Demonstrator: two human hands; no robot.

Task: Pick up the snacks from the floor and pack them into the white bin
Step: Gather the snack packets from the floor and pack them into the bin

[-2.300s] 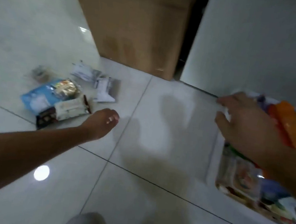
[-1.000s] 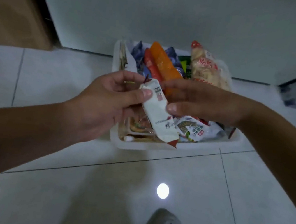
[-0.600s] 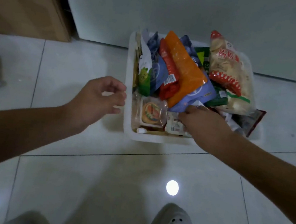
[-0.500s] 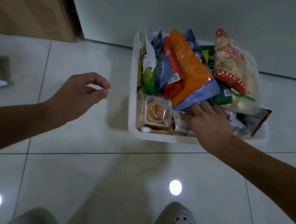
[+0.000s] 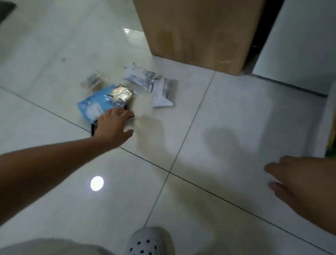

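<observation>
Head view: we see the white tiled floor [image 5: 238, 119] filling most of the field. A brown cardboard box [image 5: 193, 21] stands at top centre, with a white panel [image 5: 323, 41] beside it on the right. The white bin [image 5: 327, 118] sits at the right edge, only partly in view, with blurred packets showing inside. Our left hand [image 5: 114, 125] reaches down to the snack pile, fingers spread and released, tips over the near edge of a light blue packet [image 5: 95, 107]; nothing is grasped. Our right hand [image 5: 305, 184] hangs over bare floor near the bin, fingers loosely extended, empty. A polka-dot slipper [image 5: 146, 250] shows at bottom centre. On the blue packet lies a gold foil snack [image 5: 121, 94]; behind it lie silver-white sachets [image 5: 153, 84] and a small blurred wrapper [image 5: 95, 80].
</observation>
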